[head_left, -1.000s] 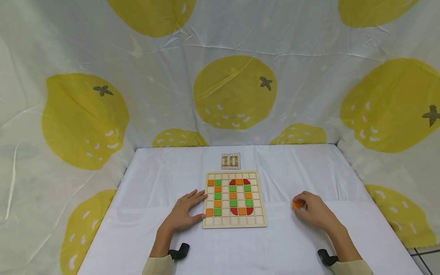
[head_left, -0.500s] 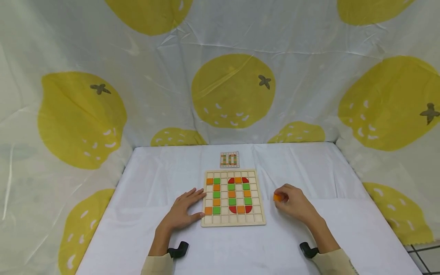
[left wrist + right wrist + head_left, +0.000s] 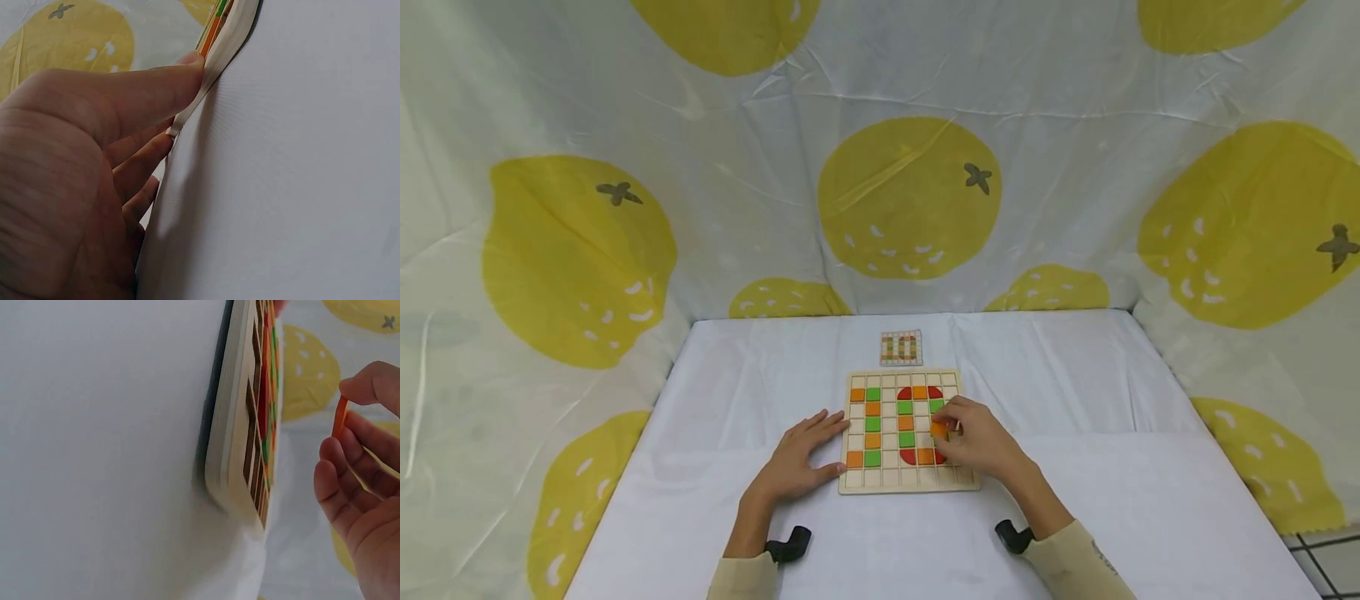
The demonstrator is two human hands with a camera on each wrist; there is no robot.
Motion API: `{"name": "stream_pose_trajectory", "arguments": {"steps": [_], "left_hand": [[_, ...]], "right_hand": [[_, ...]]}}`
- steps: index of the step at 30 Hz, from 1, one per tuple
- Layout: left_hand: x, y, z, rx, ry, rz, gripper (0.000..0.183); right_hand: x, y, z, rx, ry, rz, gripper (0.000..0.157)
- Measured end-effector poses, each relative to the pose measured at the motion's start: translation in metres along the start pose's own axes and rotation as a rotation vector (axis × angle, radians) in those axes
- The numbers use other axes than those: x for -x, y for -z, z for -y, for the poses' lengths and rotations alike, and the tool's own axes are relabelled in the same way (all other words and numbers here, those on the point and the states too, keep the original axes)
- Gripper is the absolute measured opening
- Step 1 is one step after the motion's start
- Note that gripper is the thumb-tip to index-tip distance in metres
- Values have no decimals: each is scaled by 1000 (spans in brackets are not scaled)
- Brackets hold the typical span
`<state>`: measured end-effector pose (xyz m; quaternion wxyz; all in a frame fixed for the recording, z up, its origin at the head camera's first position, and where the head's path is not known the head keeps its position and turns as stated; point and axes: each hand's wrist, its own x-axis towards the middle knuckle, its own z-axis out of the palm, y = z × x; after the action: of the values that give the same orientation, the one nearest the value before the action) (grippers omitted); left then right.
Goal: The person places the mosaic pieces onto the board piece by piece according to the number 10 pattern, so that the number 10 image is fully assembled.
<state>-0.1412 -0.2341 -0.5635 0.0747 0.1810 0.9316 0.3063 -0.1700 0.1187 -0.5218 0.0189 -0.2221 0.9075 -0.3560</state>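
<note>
A wooden grid board (image 3: 891, 477) lies on the white-covered table, its green, orange and red tiles laid out as a "10" pattern. At the board's left edge rests my left hand (image 3: 801, 458), fingers spread and fairly straight, thumb tip (image 3: 187, 78) touching the wooden rim in the left wrist view. My right hand (image 3: 981, 437) is over the right side of the board. It pinches an orange square tile (image 3: 340, 417) between thumb and fingers, held above the board's surface in the right wrist view. In the head view this hand covers part of the "0" pattern's right column.
Behind the board lies a small card (image 3: 901, 348) printed with a matching "10" grid. A lemon-patterned cloth (image 3: 910, 200) hangs at the back and sides of the white table (image 3: 1120, 500).
My right hand has moved left with the orange tile, from the table's right side to over the board. The left hand stays at the board's left edge.
</note>
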Motion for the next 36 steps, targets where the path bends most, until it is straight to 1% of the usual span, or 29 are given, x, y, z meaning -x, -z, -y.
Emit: {"name": "stream_pose_trajectory", "arguments": {"steps": [4, 8, 14, 17, 23, 28, 36], "left_hand": [[0, 1, 0, 5, 1, -7, 71], [1, 0, 0, 0, 0, 0, 71], [1, 0, -2, 6, 7, 12, 70], [1, 1, -2, 10, 6, 20, 71], [0, 1, -2, 10, 14, 25, 71], [0, 1, -1, 7, 21, 21, 71], [0, 2, -4, 4, 21, 26, 71]], "right_hand": [[-10, -19, 15, 33, 48, 42, 22], [-15, -33, 27, 55, 94, 102, 21], [-19, -47, 38, 105, 95, 165, 24], [-20, -51, 41, 137, 99, 188, 24], [-20, -56, 43, 191, 116, 206, 24], [-20, -57, 42, 209, 113, 229, 23], [-19, -55, 40, 208, 124, 254, 24]]}}
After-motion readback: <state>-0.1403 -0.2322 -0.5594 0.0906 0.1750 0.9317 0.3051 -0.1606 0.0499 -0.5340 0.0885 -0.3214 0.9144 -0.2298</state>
